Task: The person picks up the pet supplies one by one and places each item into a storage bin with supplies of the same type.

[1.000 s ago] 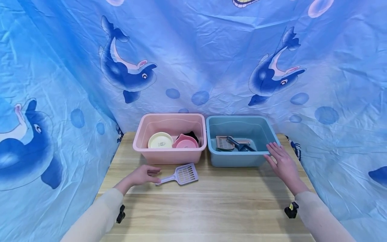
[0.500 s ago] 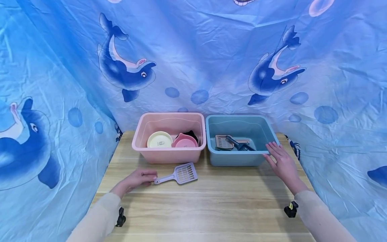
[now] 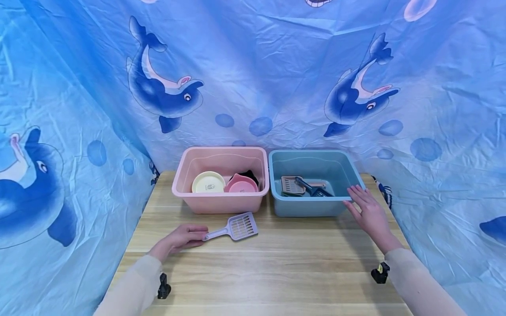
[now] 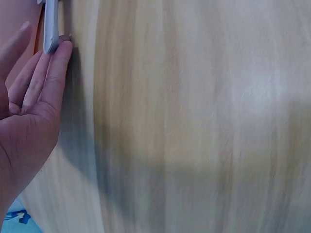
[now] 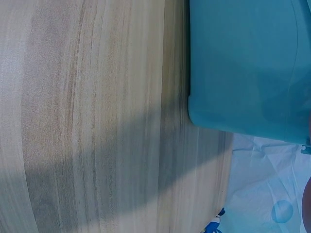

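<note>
A lilac litter scoop (image 3: 242, 227) with a slotted head lies on the table, its handle pointing left. My left hand (image 3: 179, 239) is at the handle's end. In the left wrist view the straight fingers (image 4: 56, 80) touch the end of the handle (image 4: 51, 24), while the thumb stands apart from it. My right hand (image 3: 369, 215) rests with extended fingers on the front right corner of the blue-green bin (image 3: 310, 210). Inside that bin lie a beige slotted scoop (image 3: 291, 186) and a dark teal scoop (image 3: 316, 190), partly overlapping.
Left of the blue-green bin stands a pink bin (image 3: 225, 205). It holds a cream bowl (image 3: 208, 182), a pink cat-eared bowl (image 3: 243, 185) and a black piece (image 3: 251, 175) partly hidden behind. A dolphin-print curtain (image 3: 245, 79) surrounds the wooden table (image 3: 276, 272).
My left hand has drawn back left off the handle's end, turned, then come back to touch it. The scoop has barely shifted. My right hand has stayed on the bin's rim.
</note>
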Motion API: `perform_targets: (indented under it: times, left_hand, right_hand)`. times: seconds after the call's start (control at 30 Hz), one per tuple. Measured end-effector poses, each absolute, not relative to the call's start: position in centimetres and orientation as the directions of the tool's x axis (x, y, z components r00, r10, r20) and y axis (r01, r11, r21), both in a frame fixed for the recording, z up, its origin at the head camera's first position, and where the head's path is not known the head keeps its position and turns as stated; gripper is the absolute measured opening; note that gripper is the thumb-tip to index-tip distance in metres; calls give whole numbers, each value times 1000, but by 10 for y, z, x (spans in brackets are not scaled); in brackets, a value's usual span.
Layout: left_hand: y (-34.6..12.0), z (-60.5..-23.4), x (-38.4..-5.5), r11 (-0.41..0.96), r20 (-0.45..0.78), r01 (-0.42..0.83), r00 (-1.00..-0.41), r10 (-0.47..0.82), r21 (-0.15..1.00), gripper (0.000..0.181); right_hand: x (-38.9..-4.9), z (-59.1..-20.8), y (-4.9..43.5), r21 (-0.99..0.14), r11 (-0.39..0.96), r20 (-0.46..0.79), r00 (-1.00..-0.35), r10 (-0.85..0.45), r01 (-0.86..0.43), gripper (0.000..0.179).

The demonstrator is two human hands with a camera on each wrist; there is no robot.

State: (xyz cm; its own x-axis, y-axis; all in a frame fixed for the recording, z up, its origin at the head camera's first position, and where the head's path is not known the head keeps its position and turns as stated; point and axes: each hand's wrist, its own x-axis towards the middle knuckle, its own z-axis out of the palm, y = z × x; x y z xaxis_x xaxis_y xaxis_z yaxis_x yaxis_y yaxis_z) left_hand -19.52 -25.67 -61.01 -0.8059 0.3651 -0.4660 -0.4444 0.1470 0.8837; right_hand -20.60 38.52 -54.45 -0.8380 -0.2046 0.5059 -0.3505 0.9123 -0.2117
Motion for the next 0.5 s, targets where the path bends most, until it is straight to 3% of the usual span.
perform_targets:
  times: [0.5]
  left_hand:
    - [-239,-625,-188,-33,-431,-462,-848,307,886,46]
  right_hand:
    - [-207,-544,384,-221,912,505,-840,-196,-346,59]
